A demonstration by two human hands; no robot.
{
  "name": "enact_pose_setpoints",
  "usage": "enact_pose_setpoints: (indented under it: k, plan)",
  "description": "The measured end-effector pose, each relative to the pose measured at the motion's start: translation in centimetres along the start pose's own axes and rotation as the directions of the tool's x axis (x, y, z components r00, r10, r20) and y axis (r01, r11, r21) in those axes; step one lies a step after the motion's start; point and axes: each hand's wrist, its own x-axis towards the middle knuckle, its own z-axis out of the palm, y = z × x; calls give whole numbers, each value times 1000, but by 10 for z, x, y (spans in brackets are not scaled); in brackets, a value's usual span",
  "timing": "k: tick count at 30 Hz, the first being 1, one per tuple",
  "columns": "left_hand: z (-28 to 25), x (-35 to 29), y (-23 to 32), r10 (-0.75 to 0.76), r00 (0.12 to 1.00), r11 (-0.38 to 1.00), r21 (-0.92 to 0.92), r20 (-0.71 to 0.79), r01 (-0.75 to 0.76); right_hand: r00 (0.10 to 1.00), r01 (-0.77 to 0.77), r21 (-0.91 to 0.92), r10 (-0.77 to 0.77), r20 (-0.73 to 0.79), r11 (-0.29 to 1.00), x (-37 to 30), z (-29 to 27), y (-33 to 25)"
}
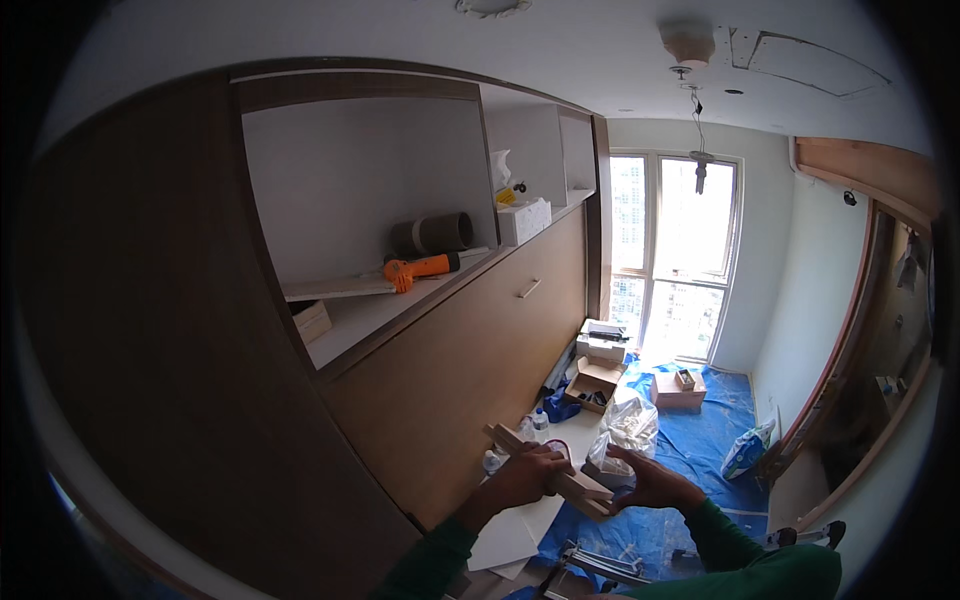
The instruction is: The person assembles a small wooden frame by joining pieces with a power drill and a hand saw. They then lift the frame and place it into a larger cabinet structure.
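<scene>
Two pale wooden strips (578, 487), lying along each other, slant across the lower middle of the head view. Wrapped over their middle is my left hand (525, 472), gripping them. At their near right end, my right hand (655, 483) curves with thumb and fingers apart. Its fingertips come close to the strip ends; whether they touch I cannot tell. Both forearms wear green sleeves. Beneath the hands are white boards (510, 540) and a blue floor sheet (690, 440).
On the left, a tall brown cabinet has an open shelf holding an orange power tool (418, 268) and a dark roll (432, 234). A metal folding frame (605, 563) stands below my hands. Farther off lie a white plastic bag (630, 420), an open carton (594, 380) and a box (680, 392).
</scene>
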Motion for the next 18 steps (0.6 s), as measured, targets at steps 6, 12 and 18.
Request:
enact_pose_setpoints:
  k: [6, 12, 18]
  plan:
    - [-211, 8, 84, -136, 976, 953, 293, 171, 81, 845, 534, 213, -512, -153, 818, 12, -19, -122]
    - [-326, 67, 191, -182, 968, 887, 454, 170, 87, 596, 476, -329, -574, -561, 815, 38, -64, -169]
    - [-367, 48, 215, 377, 648, 621, 700, -662, 354, 380, 830, 110, -410, -830, 547, 75, -172, -297]
